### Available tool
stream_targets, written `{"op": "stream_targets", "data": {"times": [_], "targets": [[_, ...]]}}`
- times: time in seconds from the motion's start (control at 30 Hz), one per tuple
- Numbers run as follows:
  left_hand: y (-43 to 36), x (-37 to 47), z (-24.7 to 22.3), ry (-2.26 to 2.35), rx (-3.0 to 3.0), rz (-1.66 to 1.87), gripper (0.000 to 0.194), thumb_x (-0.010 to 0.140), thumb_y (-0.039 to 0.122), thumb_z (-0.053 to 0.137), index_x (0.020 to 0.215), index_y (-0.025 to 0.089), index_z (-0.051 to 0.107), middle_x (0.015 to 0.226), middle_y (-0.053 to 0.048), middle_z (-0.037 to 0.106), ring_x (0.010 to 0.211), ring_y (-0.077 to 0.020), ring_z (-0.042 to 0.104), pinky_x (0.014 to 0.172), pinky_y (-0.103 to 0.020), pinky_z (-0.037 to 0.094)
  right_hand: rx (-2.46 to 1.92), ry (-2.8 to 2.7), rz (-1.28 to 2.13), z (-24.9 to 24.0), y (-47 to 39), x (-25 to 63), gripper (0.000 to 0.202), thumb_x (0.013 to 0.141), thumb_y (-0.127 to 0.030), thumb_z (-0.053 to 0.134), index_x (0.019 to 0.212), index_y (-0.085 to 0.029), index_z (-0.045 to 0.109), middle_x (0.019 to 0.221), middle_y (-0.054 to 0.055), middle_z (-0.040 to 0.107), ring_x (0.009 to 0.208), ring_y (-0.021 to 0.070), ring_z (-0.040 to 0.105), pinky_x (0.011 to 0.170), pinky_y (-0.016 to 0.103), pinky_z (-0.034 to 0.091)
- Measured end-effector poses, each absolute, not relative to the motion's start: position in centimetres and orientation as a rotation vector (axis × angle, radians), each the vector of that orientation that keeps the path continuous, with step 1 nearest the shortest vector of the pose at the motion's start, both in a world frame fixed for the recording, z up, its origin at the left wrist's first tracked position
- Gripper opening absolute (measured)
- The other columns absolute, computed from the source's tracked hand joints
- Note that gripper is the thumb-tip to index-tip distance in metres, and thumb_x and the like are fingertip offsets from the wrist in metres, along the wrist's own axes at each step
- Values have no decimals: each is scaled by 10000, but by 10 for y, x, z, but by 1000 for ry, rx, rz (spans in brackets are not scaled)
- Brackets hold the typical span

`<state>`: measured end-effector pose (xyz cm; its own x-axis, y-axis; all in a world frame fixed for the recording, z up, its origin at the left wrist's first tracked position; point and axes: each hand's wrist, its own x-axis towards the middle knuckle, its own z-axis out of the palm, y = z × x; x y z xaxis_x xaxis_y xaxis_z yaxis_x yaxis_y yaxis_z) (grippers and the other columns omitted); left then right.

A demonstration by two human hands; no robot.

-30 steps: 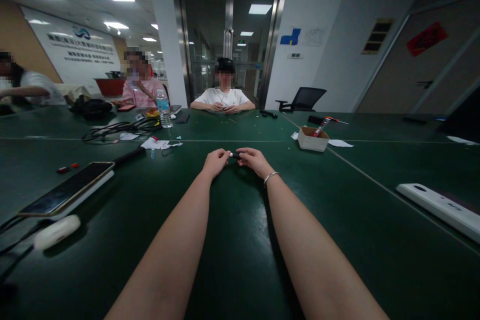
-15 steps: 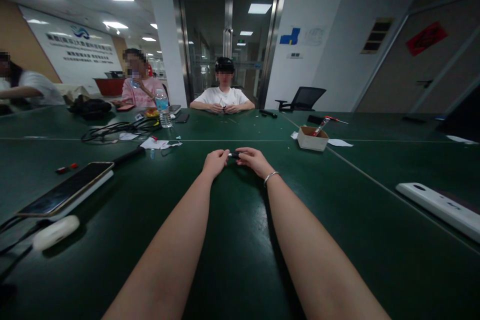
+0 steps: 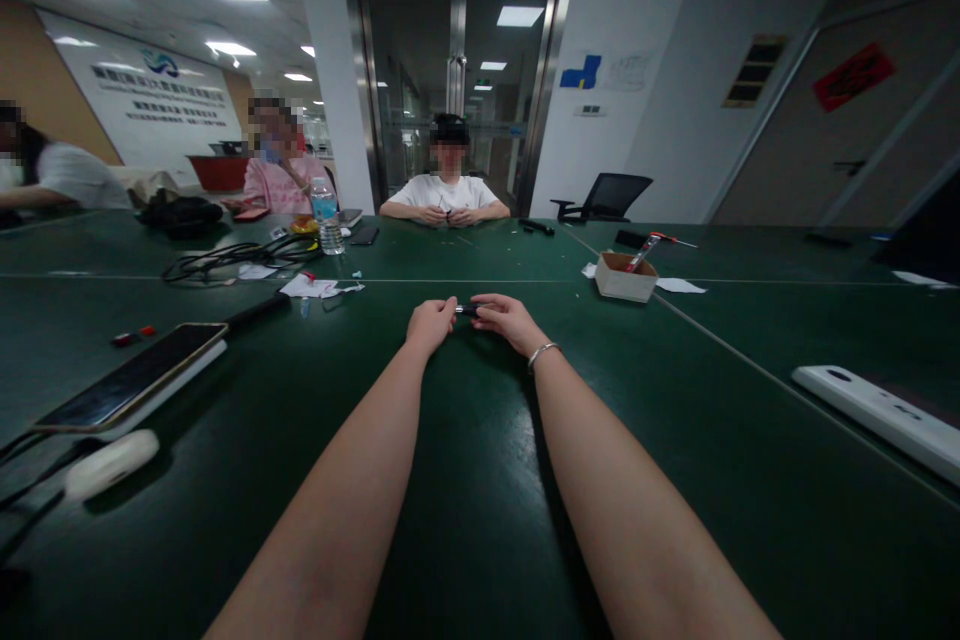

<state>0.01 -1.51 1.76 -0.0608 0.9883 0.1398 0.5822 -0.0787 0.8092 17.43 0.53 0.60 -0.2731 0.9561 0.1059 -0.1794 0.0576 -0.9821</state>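
Over the middle of the green table, a small black stick-like piece with a silver end (image 3: 466, 310) spans the short gap between my two hands. My left hand (image 3: 432, 325) is closed, its thumb and fingertips pinching the silver end. My right hand (image 3: 511, 322), with a bracelet at the wrist, has its thumb and fingers closed round the black part. Fingers cover both ends of the piece, and it is too small to tell its kind.
On the left lie a phone (image 3: 135, 375), a white oval device (image 3: 112, 465) and a tangle of black cables (image 3: 217, 262). A water bottle (image 3: 327, 220) stands beyond. To the right are a small box (image 3: 625, 280) and a white power strip (image 3: 877, 410). A person (image 3: 447, 195) sits opposite.
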Motion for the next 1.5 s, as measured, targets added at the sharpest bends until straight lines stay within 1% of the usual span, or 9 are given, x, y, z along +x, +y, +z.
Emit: {"op": "stream_targets", "data": {"times": [0.33, 0.67, 0.83, 0.97, 1.1, 1.17, 1.3, 1.4, 1.5], "targets": [[4, -7, 0, 1500, 1702, 1056, 351, 829, 485, 473, 737, 180, 620, 669, -21, 642, 601, -134, 548, 576, -251, 392, -877, -1285, 1443, 4, 8, 176, 185, 785, -43, 672, 945, -133, 696, 757, 33, 715, 585, 90, 670, 619, 199, 598], [0, -8, 4, 1280, 1565, 1135, 213, 722, 313, 647, 881, 172, 628, 771, -29, 664, 687, -126, 581, 601, -235, 428, -874, -1269, 1449, 5, 7, 175, 169, 791, -35, 663, 929, -121, 707, 730, 39, 718, 572, 90, 665, 573, 181, 589], [0, -8, 4, 1255, 1560, 1149, 205, 770, 349, 596, 879, 176, 617, 778, -22, 658, 703, -128, 587, 612, -239, 438, -888, -1266, 1449, 6, 7, 175, 175, 791, -21, 647, 922, -119, 710, 736, 44, 718, 567, 90, 662, 578, 181, 582], [2, -8, 3, 1267, 1596, 1180, 216, 729, 317, 639, 889, 171, 625, 847, -35, 662, 740, -134, 590, 615, -239, 436, -885, -1286, 1450, 6, 6, 175, 177, 787, -29, 663, 935, -116, 707, 746, 49, 719, 575, 89, 664, 583, 178, 579], [3, -8, 1, 1295, 1556, 1133, 282, 808, 412, 543, 898, 160, 632, 783, -42, 651, 665, -130, 570, 566, -239, 414, -880, -1297, 1446, 6, 6, 175, 174, 781, -38, 680, 933, -117, 709, 750, 48, 719, 581, 91, 662, 598, 191, 586], [3, -8, 1, 1289, 1570, 1117, 279, 823, 398, 526, 916, 158, 634, 751, -39, 649, 651, -126, 564, 572, -236, 413, -880, -1294, 1446, 5, 7, 175, 175, 785, -28, 669, 929, -117, 710, 740, 45, 718, 578, 91, 662, 594, 189, 586], [2, -8, 2, 1314, 1601, 1145, 268, 792, 374, 576, 955, 175, 648, 875, -49, 680, 713, -132, 580, 595, -232, 422, -880, -1283, 1455, 5, 7, 175, 182, 791, -13, 649, 926, -118, 711, 732, 42, 716, 571, 88, 661, 578, 181, 584], [2, -8, 2, 1336, 1606, 1092, 313, 835, 417, 508, 947, 166, 658, 806, -48, 672, 688, -138, 574, 606, -246, 428, -879, -1287, 1451, 5, 7, 175, 181, 790, -21, 655, 930, -121, 712, 738, 39, 717, 579, 90, 665, 583, 186, 590], [3, -8, 1, 1313, 1639, 1124, 275, 798, 360, 565, 971, 170, 662, 833, -43, 675, 719, -136, 582, 645, -248, 437, -878, -1295, 1452, 5, 7, 175, 176, 787, -30, 668, 933, -119, 712, 728, 39, 715, 586, 93, 668, 587, 188, 592]]}}
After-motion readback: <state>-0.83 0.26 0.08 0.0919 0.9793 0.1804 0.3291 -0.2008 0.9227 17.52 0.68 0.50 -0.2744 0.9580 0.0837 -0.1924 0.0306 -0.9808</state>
